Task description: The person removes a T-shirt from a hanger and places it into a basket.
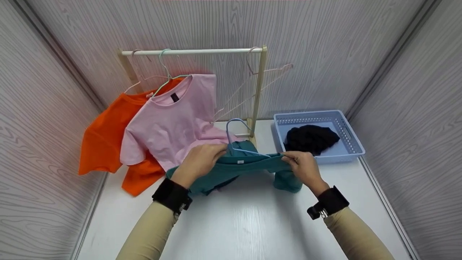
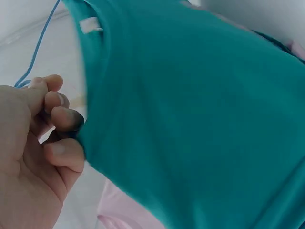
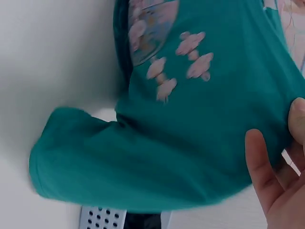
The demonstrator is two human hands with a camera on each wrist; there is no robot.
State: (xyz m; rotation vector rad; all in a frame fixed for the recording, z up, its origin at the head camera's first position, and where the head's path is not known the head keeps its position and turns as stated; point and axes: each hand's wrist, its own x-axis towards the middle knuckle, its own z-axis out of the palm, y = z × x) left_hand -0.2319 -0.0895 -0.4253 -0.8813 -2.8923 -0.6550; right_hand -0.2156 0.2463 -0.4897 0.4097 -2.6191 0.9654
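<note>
A teal T-shirt (image 1: 231, 168) is stretched between both hands above the table, its neckline up and a white label showing. A blue hanger (image 1: 249, 152) sits at the neckline with its hook standing up; part of it is hidden in the cloth. My left hand (image 1: 200, 160) grips the hanger's left side together with the shirt's edge, and the blue wire runs in at the fingertips in the left wrist view. At the other shoulder, my right hand (image 1: 302, 164) pinches the cloth between thumb and fingers. Pink printed figures (image 3: 193, 55) decorate the shirt front, and one sleeve (image 3: 95, 157) hangs loose.
Behind stands a small clothes rack (image 1: 195, 51), where a pink T-shirt (image 1: 177, 122) and an orange T-shirt (image 1: 108, 133) hang at the left. A bare pink hanger (image 1: 278, 68) is at its right end. A blue basket (image 1: 352, 144) holds a black cloth (image 1: 312, 139).
</note>
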